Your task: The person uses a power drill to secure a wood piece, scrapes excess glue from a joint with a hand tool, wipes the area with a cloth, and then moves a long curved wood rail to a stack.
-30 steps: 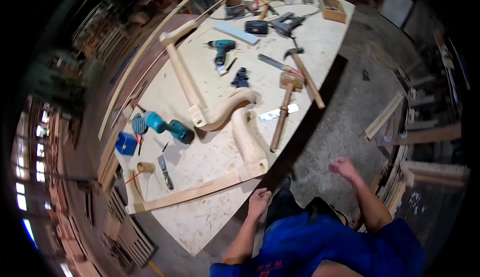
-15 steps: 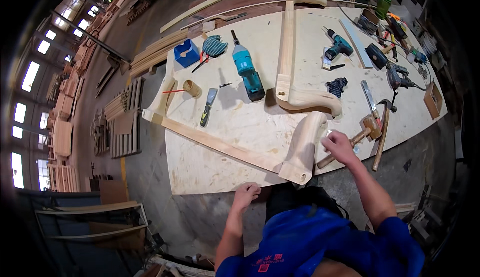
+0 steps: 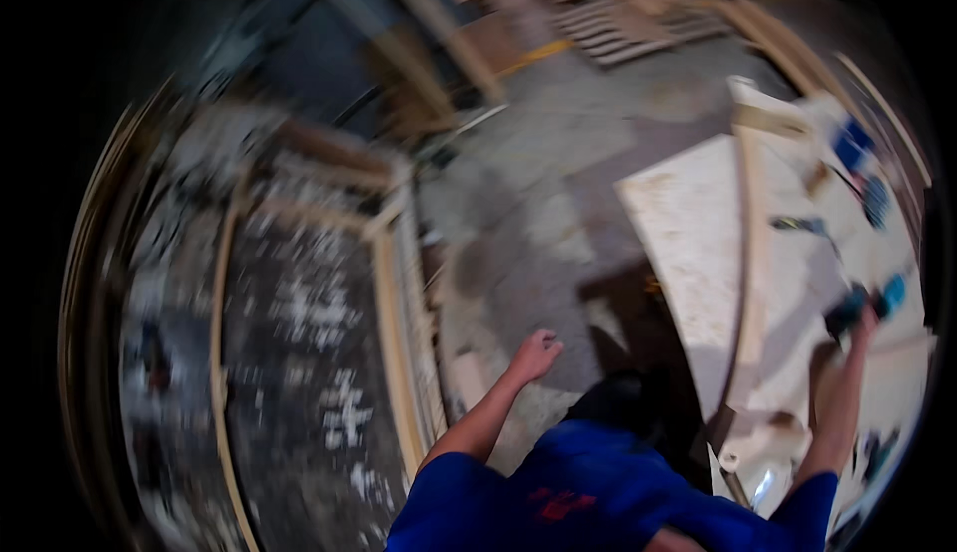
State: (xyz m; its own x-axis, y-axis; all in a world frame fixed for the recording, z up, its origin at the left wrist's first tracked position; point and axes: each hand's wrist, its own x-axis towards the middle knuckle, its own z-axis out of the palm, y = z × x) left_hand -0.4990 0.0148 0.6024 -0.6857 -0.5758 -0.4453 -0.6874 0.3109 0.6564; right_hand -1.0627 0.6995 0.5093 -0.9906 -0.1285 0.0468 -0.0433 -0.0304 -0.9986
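The view is blurred by motion. My right hand reaches over the plywood-topped bench at the right and is closed around the middle of a teal and black cordless power tool. My left hand hangs above the concrete floor, fingers loosely curled, with nothing visible in it. Between the bench's near edge and the tool lies a pale wooden rail, with a shaped leg at its far end. A putty knife rests beyond the rail.
To my left stands a wooden frame around a dark, white-mottled panel. A blue box and a striped glove sit on the bench's far side. Slatted wood lies on the floor behind.
My view has swung left, bringing the framed panel in. My right hand has moved from beside the wooden leg to the teal tool and taken hold of it. My left hand has left the bench edge.
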